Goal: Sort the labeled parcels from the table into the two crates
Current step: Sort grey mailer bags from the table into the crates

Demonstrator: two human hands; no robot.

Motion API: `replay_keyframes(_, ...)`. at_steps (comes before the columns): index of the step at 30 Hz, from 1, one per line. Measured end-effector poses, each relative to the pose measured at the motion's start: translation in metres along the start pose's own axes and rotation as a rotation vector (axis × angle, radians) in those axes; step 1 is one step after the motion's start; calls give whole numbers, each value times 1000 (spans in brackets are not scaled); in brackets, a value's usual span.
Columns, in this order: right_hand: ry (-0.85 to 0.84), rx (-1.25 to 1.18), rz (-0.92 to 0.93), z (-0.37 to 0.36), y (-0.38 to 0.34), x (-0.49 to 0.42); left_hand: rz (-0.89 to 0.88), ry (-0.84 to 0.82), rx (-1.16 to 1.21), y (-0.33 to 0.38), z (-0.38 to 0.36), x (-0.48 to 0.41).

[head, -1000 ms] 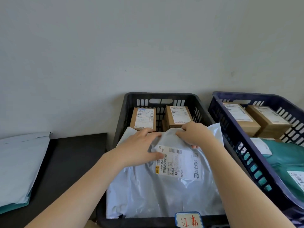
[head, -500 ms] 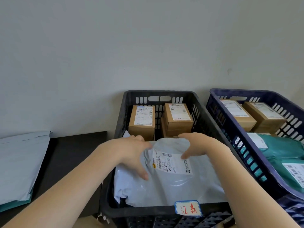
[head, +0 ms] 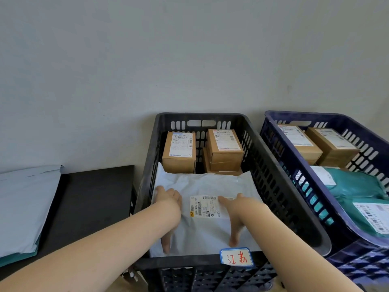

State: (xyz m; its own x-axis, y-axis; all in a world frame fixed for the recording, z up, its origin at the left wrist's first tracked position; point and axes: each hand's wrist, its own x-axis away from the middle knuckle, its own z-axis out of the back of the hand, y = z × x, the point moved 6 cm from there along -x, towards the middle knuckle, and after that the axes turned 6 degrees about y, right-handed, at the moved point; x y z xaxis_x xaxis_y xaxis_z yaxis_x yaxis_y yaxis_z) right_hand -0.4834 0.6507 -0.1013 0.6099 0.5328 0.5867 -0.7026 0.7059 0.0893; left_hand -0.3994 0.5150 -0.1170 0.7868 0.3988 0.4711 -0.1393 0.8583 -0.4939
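A grey poly mailer [head: 212,184] with a white shipping label lies flat in the front half of the black crate [head: 280,186]. My left hand [head: 169,209] rests flat on its left side, fingers straight. My right hand [head: 237,213] presses flat on the right part of the label, thumb pointing toward me. Behind the mailer stand three brown cardboard boxes [head: 180,152] with labels. The blue crate [head: 357,247] to the right holds two cardboard boxes [head: 332,144] and teal mailers [head: 357,186].
A black table [head: 90,203] stands left of the crates, with a stack of grey and teal mailers [head: 23,207] at its left end. A blue-edged tag with red writing [head: 236,257] hangs on the black crate's front rim. A plain wall rises behind.
The grey mailer has come down from my raised grip and now lies flat in the black crate. Both hands have flattened onto it, and the view has pulled back.
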Motion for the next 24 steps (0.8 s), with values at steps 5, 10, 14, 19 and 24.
replay_keyframes(5,17,37,-59,-12,-3,-10,54,-82,-121,-7,-9,-10)
replay_keyframes(10,7,67,-65,-14,0,-15,-92,-51,-94,-5,-18,-14)
replay_keyframes(14,92,-8,53,7,10,-7,-84,1,145,-21,18,4)
replay_keyframes(19,139,-174,88,13,12,-12,-115,90,508,-20,38,0)
replay_keyframes(24,51,-27,78,-3,-1,-23,-96,87,230,10,21,-18)
